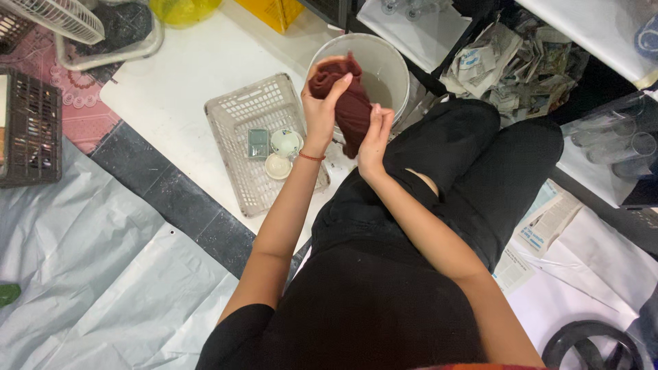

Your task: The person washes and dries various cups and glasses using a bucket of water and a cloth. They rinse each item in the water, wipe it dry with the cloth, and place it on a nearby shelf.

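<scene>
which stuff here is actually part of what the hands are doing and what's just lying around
In hand:
- dark red cloth, gripped by the left hand and right hand
- white bucket right below the cloth

Lying about:
- pale plastic basket holding small cups
- crumpled newspaper
- dark crate
- white fan
- grey plastic sheet

my left hand (321, 109) is covering the upper dark red cloth (351, 109) | cloth is hiding part of the grey bucket (384, 58) inside | black ring (593, 342) is running off the bottom edge | crumpled newspapers (521, 62) are staying too blurred to tell
</scene>
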